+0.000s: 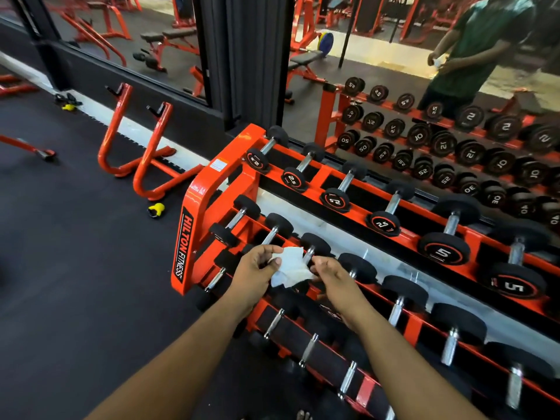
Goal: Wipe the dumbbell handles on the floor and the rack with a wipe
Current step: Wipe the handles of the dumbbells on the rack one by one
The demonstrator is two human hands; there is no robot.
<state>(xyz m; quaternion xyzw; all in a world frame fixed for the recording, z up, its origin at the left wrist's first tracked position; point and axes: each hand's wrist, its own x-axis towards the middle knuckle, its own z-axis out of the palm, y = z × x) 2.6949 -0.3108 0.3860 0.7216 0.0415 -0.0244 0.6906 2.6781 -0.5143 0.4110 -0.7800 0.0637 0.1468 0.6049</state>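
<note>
Both bare forearms reach forward from the bottom of the frame, hands meeting above the left end of the orange three-tier steel dumbbell rack. Left hand is palm-in, thumb and fingers pinched on the left edge of a crumpled white wipe. Right hand is knuckles-up, fingertips closed on the wipe's right corner. Wipe is stretched between the two hands, held in the air over the middle tier, not touching any handle. Black rubber-headed dumbbells with chrome handles sit in rows on the rack, marked 2.5 and 5 on top. A wall mirror behind the rack reflects the person holding the wipe. Black rubber floor lies left of the rack.
</note>
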